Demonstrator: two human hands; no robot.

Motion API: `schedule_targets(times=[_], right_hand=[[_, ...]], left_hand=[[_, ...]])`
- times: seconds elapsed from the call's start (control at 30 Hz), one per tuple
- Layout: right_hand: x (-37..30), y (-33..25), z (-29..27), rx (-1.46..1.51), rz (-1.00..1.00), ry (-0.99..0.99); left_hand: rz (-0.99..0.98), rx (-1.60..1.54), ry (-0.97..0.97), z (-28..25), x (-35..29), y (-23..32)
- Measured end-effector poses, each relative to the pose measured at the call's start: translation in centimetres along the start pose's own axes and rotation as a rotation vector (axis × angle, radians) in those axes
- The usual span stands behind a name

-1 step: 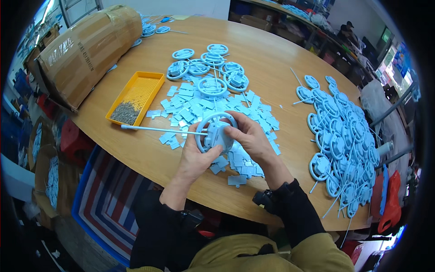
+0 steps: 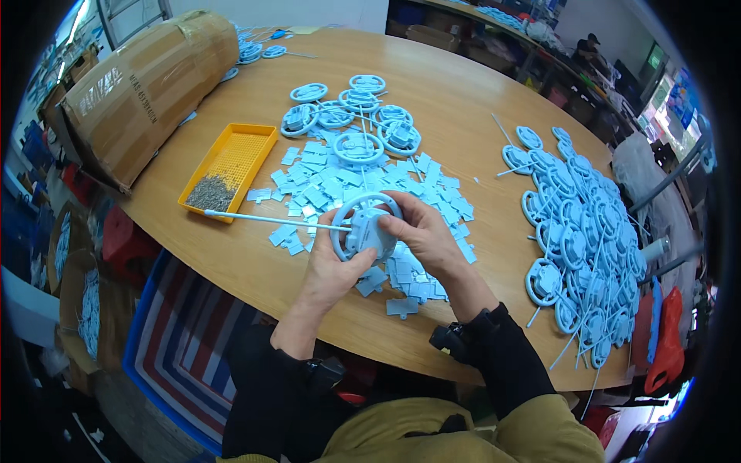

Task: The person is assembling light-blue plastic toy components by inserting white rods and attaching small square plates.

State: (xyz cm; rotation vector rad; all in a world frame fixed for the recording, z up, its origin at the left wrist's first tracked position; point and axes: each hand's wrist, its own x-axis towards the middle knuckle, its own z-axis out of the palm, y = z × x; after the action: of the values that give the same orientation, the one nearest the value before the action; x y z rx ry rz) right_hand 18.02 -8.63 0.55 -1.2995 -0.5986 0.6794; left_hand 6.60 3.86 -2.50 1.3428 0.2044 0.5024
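Note:
Between my two hands is a light-blue plastic toy steering wheel (image 2: 360, 229), its thin rod pointing left. My left hand (image 2: 332, 266) grips the rim and hub from the lower left, thumb on the hub. My right hand (image 2: 421, 230) holds it from the upper right, with the thumb pressed on the hub's top. Under and beyond the hands lies a spread heap of small flat blue plastic plates (image 2: 316, 171). Behind that heap sit several similar blue wheels (image 2: 358, 147).
A yellow tray (image 2: 266, 154) with small grey metal bits, probably screws, stands on the left. Beside it lies a large taped cardboard box (image 2: 147, 92). A big pile of blue wheels (image 2: 571, 224) covers the table's right side. A person (image 2: 590, 50) sits in the far background.
The view has shifted very slightly. Both hands keep their grip on the wheel, with no other visible change.

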Motion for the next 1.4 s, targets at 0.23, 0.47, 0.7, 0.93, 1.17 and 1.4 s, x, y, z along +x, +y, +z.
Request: schedule_targets(times=[0.23, 0.47, 0.7, 0.93, 1.17, 1.4], right_hand=[[-1.7, 2.5, -1.5, -0.045, -0.086, 0.118], [-6.4, 2.6, -6.7, -0.031, 0.111, 0.489], [-7.4, 0.8, -17.4, 0.664, -0.292, 0.693], [6.7, 1.9, -8.0, -0.824, -0.179, 0.145], [17.0, 5.0, -4.5, -1.603, -0.517, 0.02], [9.8, -2.1, -5.7, -0.347, -0.109, -0.168]], left_hand=[[0.081, 0.271, -0.071, 1.4, 0.1, -0.2], [-0.03, 0.564, -0.128, 3.3, -0.7, -1.2], [0.121, 0.664, 0.083, 1.2, 0.3, -1.0], [0.244, 0.777, 0.005, -0.2, -0.2, 0.7], [0.251, 0.749, 0.134, -2.5, 0.6, 0.5], [0.28, 0.576, 0.37, -1.9, 1.8, 1.9]])
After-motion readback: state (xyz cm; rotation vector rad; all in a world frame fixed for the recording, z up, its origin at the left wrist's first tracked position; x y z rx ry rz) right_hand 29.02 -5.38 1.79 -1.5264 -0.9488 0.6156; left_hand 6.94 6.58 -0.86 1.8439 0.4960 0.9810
